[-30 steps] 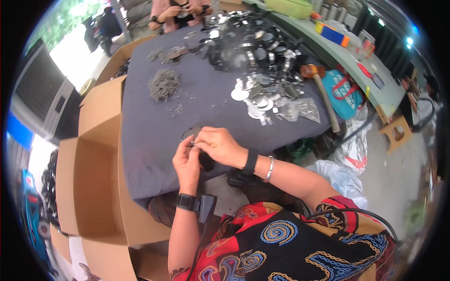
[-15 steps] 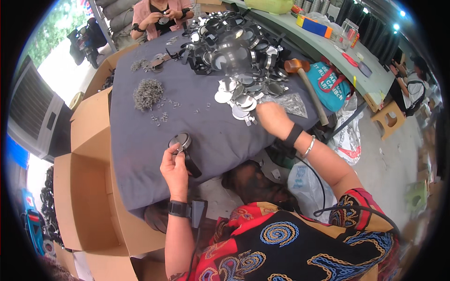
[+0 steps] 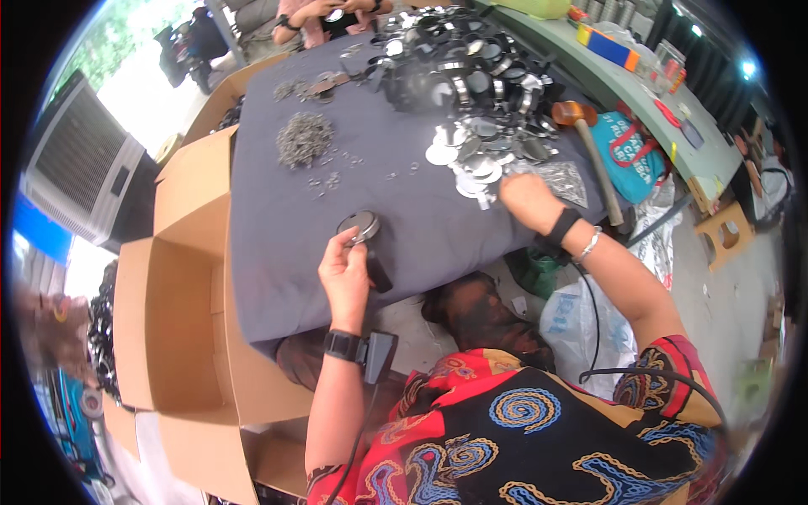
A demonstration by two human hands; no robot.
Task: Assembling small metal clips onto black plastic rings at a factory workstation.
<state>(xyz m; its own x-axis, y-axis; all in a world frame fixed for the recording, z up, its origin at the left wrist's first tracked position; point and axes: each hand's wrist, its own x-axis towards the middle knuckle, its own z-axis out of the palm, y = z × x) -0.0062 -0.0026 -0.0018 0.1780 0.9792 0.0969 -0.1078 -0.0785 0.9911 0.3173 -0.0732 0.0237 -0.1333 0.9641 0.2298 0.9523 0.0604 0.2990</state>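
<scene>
My left hand (image 3: 345, 278) pinches a round, metal-rimmed piece (image 3: 360, 225) above the near part of the cloth-covered table (image 3: 290, 252). A black band (image 3: 379, 271) hangs from that piece beside my fingers. My right hand (image 3: 532, 204) is closed at the near edge of a group of shiny flat discs (image 3: 480, 168), its fingertips mostly hidden. Right beside it lies a clear plastic bag of small metal bits (image 3: 566, 181). Beyond the discs rises a large heap of round metal pieces with black bands (image 3: 480, 76).
A tangled pile of small wire clips (image 3: 305, 139) lies at the left, with loose ones around it. A mallet (image 3: 589, 151) and a teal bag (image 3: 627, 147) are at the right. Open cardboard boxes (image 3: 181, 324) line the left side. Across the table, another person's hands (image 3: 324, 10) hold a round piece.
The view has swung, so the table and both hands appear farther right. My left hand keeps its hold on the round piece; my right hand stays by the discs. A blurred shape appears at the far left.
</scene>
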